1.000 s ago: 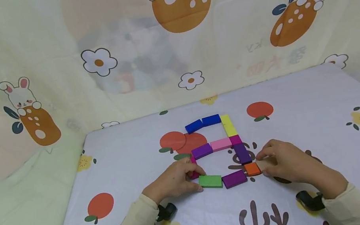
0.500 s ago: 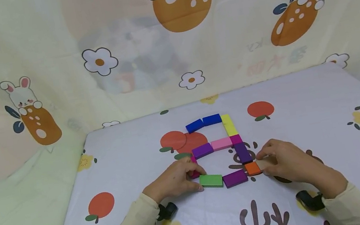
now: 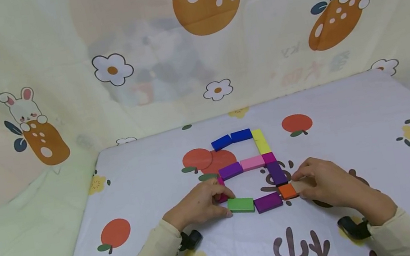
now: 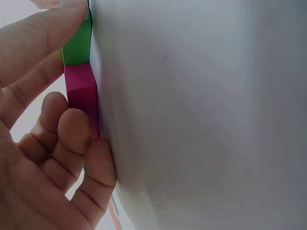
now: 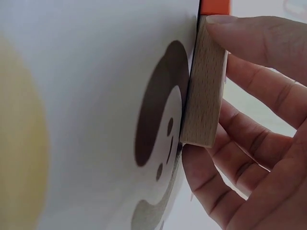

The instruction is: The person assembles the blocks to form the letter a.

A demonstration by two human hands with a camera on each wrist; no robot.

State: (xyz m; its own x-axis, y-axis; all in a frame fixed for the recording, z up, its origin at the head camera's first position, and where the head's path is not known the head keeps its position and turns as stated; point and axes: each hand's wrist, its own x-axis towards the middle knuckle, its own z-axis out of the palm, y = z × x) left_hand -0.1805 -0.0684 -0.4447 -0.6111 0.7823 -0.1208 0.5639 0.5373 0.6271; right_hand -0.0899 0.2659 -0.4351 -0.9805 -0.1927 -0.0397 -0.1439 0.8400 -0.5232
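Note:
Flat coloured blocks lie end to end in a figure on the cloth. My left hand [image 3: 199,204] pinches the left end of the green block [image 3: 241,205] between thumb and index finger. In the left wrist view, its other fingers curl against the magenta block [image 4: 80,91] that meets the green one. My right hand [image 3: 327,183] holds a plain wooden block [image 5: 204,91], thumb on its near side and fingers behind and at its end. That block butts against the orange block [image 3: 287,191]. A dark purple block [image 3: 268,202] lies between green and orange.
Beyond the hands are a violet block [image 3: 231,171], a pink block [image 3: 252,163], an indigo block [image 3: 276,173], a yellow block [image 3: 261,141] and two blue blocks [image 3: 241,135]. A printed cloth [image 3: 135,177] covers the table; a rabbit-print curtain [image 3: 168,107] hangs behind.

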